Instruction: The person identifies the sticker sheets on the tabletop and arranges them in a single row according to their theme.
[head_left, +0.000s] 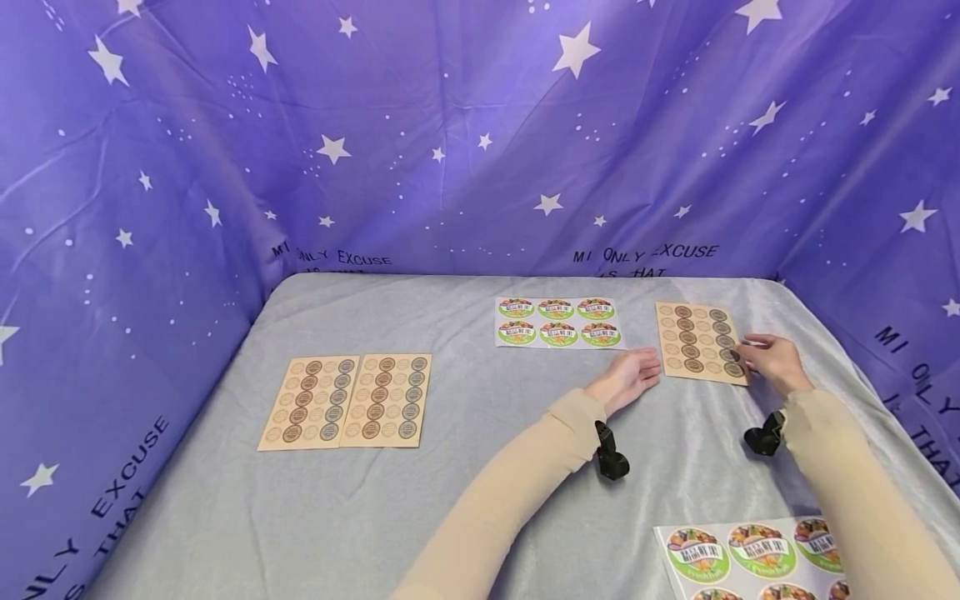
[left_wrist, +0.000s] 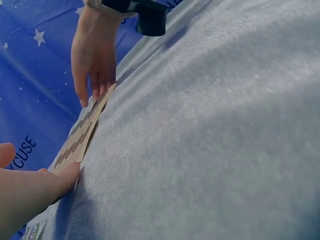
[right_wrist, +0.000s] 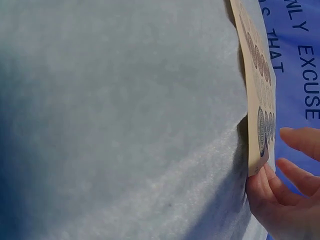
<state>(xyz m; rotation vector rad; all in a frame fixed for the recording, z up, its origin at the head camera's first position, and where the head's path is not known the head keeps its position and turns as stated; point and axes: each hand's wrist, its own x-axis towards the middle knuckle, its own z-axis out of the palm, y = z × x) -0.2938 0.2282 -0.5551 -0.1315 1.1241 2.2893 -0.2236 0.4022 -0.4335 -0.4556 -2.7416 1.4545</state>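
Observation:
A tan sheet of round stickers (head_left: 701, 342) lies at the right of the cloth-covered table, between both hands. My right hand (head_left: 776, 362) pinches its near right corner; in the right wrist view the thumb (right_wrist: 260, 192) is at the corner's underside and the sheet's edge stands slightly off the cloth. My left hand (head_left: 626, 379) is at the sheet's left side with its fingers extended. In the left wrist view, the left thumb (left_wrist: 67, 177) reaches right to the sheet's edge.
Two more tan sticker sheets (head_left: 307, 404) lie side by side at the left. A white sheet of fruit-label stickers (head_left: 558, 322) lies at the back, and a similar sheet (head_left: 750, 558) at the near right, partly under the right forearm. Purple star-printed curtains (head_left: 450, 125) enclose the table.

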